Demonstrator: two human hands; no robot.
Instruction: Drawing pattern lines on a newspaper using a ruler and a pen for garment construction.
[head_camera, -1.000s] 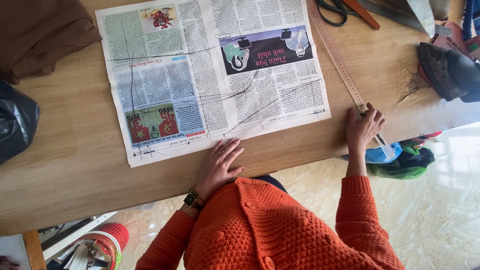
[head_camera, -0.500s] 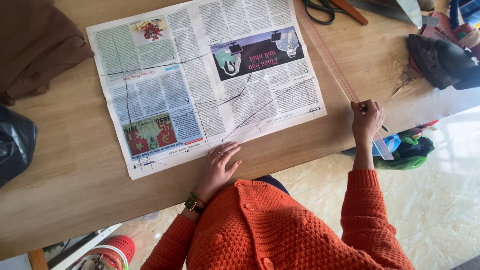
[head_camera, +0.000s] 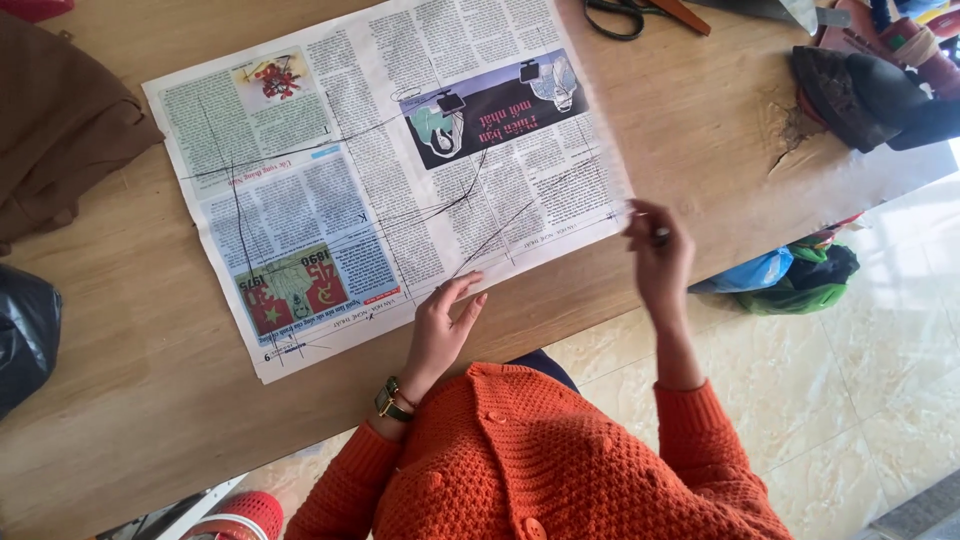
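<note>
The newspaper (head_camera: 385, 170) lies spread across the frame's centre on our wooden table (head_camera: 700, 130). Our left hand (head_camera: 445, 320) rests open-fingered at its lower edge; our right hand (head_camera: 660, 250) (blurred) pinches a small dark pen at its right corner.

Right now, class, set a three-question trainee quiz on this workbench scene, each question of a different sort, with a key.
1. True or false: the left hand rests flat on the newspaper's near edge.
2. Where is the right hand? A) at the paper's right edge B) on the scissors C) on the brown cloth
3. Fill in: lines drawn on the paper are ____ in colour.

Key: 1 true; 2 A; 3 dark.
</note>
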